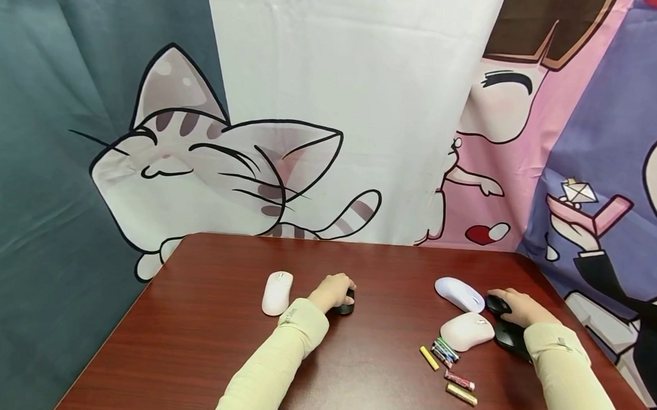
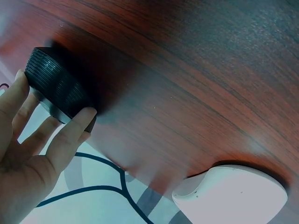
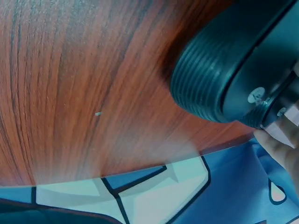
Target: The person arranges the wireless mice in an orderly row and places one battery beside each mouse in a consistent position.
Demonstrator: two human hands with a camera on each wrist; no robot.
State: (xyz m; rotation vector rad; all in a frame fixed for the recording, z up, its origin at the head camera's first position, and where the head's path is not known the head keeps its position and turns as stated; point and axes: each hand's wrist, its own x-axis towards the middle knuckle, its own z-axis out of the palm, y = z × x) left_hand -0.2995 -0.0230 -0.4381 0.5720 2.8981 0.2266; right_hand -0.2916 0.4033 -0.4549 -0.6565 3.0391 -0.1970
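My left hand [image 1: 332, 292] grips a black computer mouse [image 1: 347, 303] near the middle of the table. In the left wrist view, thumb and fingers hold the ribbed sides of this mouse [image 2: 58, 84]. At the right, my right hand [image 1: 519, 308] holds another black mouse [image 1: 498, 305] by its sides. A third black mouse [image 1: 511, 338] lies just nearer, partly under the right wrist. The right wrist view has the nearer mouse's ribbed side [image 3: 201, 81] in front, with fingers [image 3: 275, 147] at the mouse behind it, cut off by the frame edge.
A white mouse [image 1: 277, 293] lies left of my left hand. Beside the black pair are a pale lavender mouse [image 1: 460, 294] and a white mouse [image 1: 467, 332]. Several batteries [image 1: 460, 380] are scattered nearer me on the brown table [image 1: 364, 368]. A printed curtain [image 1: 341, 75] hangs behind.
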